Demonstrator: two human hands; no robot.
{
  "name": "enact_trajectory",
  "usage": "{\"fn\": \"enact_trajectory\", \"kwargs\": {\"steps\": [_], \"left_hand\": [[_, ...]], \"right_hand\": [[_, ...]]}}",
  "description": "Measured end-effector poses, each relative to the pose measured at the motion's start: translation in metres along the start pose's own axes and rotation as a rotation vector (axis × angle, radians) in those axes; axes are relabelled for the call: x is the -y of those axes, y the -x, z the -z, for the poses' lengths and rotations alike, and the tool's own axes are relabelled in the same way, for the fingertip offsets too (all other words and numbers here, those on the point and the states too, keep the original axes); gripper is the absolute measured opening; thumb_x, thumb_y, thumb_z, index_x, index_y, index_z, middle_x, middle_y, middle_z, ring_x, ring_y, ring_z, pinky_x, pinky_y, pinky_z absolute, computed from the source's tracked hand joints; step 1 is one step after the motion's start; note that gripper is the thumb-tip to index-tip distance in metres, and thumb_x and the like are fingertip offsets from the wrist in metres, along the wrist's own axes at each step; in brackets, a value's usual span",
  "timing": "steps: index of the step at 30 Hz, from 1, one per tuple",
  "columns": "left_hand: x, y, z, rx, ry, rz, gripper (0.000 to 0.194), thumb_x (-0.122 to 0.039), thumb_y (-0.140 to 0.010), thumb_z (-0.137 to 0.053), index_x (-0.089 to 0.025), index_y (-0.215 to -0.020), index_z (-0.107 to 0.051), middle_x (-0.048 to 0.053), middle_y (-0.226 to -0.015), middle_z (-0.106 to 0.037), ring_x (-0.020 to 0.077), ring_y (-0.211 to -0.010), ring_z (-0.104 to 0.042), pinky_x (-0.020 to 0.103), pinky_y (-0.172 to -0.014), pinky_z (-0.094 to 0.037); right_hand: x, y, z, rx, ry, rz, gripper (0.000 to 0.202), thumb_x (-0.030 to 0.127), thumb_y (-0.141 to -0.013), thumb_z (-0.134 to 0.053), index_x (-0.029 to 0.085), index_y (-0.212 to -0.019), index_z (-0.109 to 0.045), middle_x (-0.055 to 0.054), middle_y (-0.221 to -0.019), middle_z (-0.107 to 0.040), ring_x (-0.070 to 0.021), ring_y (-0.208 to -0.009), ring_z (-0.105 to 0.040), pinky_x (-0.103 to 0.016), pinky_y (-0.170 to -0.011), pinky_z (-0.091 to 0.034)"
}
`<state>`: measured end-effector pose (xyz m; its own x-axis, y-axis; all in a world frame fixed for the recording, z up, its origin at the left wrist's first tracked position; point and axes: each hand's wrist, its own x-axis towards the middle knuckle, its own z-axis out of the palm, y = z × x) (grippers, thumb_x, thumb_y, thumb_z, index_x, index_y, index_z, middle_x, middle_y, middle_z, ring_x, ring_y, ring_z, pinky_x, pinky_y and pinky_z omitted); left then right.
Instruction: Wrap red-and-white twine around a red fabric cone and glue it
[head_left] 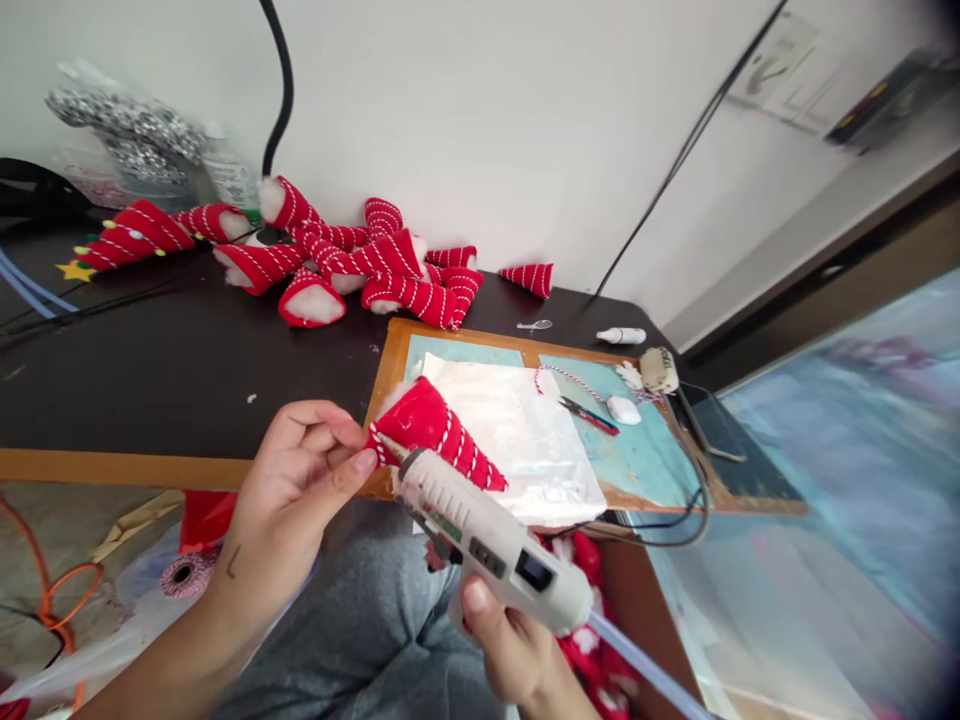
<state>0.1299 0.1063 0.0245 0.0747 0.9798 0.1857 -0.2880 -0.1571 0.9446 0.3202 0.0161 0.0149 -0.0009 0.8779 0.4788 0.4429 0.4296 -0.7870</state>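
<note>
A stuffed red fabric cone (424, 415) lies on a white sheet (517, 400), its point toward the right. Red-and-white twine winds around it, and white stuffing shows at its wide end. The thumb and index finger of my left hand (296, 490) pinch the twine at the cone's wide left edge. My right hand (514, 640) is wrapped around the handle of a white hot glue gun (491, 540). The gun's nozzle points up and left, at the cone near my left fingertips; whether it touches the fabric I cannot tell. A clear glue stick (637, 660) sticks out of its back.
Several twine-wrapped red cones (375, 260) are piled along the wall. A decorated cone (139, 235) lies at left. On the blue-topped board (660, 450) are scissors (592, 415) and loose twine (574, 378). A phone (712, 425) and cables lie at right.
</note>
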Motion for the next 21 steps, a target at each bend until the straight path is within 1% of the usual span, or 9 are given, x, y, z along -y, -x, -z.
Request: {"fn": "enact_trajectory", "kwargs": {"steps": [2,5,7,11,16,21], "left_hand": [[-0.001,0.002,0.0,-0.002,0.0,0.005,0.023,-0.027,-0.091,-0.082,-0.033,-0.107,-0.067,-0.001,-0.092,-0.068,0.0145,-0.078,-0.066,0.022,-0.067,-0.055],[-0.004,0.003,0.0,-0.018,0.023,0.034,0.026,-0.03,-0.089,-0.085,-0.034,-0.108,-0.068,-0.002,-0.091,-0.068,0.0132,-0.078,-0.065,0.019,-0.068,-0.055],[-0.005,0.004,-0.001,-0.03,0.036,0.039,0.029,-0.031,-0.087,-0.088,-0.033,-0.108,-0.068,-0.002,-0.091,-0.069,0.0129,-0.078,-0.065,0.019,-0.068,-0.055],[-0.007,0.003,0.0,-0.029,0.063,0.044,0.031,-0.031,-0.086,-0.09,-0.033,-0.109,-0.069,-0.003,-0.092,-0.07,0.0116,-0.079,-0.068,0.017,-0.072,-0.056],[-0.01,0.003,-0.003,-0.063,0.094,0.05,0.034,-0.031,-0.082,-0.093,-0.031,-0.107,-0.07,-0.004,-0.09,-0.073,0.0108,-0.079,-0.069,0.015,-0.072,-0.056],[-0.013,0.001,-0.009,-0.109,0.142,0.062,0.035,-0.029,-0.077,-0.096,-0.028,-0.103,-0.072,-0.004,-0.087,-0.073,0.0107,-0.077,-0.067,0.015,-0.071,-0.055]], "right_hand": [[0.001,-0.005,-0.001,0.015,-0.144,-0.016,0.035,0.063,-0.101,-0.051,0.035,-0.096,-0.071,-0.002,-0.082,-0.075,-0.0276,-0.068,-0.074,-0.04,-0.061,-0.064],[0.002,-0.007,-0.001,0.03,-0.23,-0.05,0.044,0.065,-0.104,-0.049,0.031,-0.09,-0.073,-0.004,-0.081,-0.073,-0.0259,-0.07,-0.072,-0.04,-0.066,-0.063],[0.003,-0.006,-0.002,0.034,-0.238,-0.072,0.05,0.065,-0.105,-0.046,0.027,-0.088,-0.074,-0.006,-0.079,-0.072,-0.0249,-0.072,-0.071,-0.039,-0.068,-0.063],[0.004,-0.001,-0.003,0.01,-0.252,-0.117,0.054,0.067,-0.105,-0.047,0.022,-0.091,-0.074,-0.008,-0.079,-0.073,-0.0232,-0.071,-0.069,-0.037,-0.069,-0.062],[0.007,-0.002,-0.002,0.051,-0.258,-0.134,0.059,0.07,-0.104,-0.045,0.021,-0.085,-0.072,-0.009,-0.081,-0.071,-0.0234,-0.074,-0.068,-0.037,-0.073,-0.061],[0.009,-0.003,-0.001,0.043,-0.246,-0.082,0.055,0.066,-0.105,-0.046,0.022,-0.083,-0.07,-0.006,-0.079,-0.068,-0.0211,-0.072,-0.065,-0.034,-0.067,-0.057]]}}
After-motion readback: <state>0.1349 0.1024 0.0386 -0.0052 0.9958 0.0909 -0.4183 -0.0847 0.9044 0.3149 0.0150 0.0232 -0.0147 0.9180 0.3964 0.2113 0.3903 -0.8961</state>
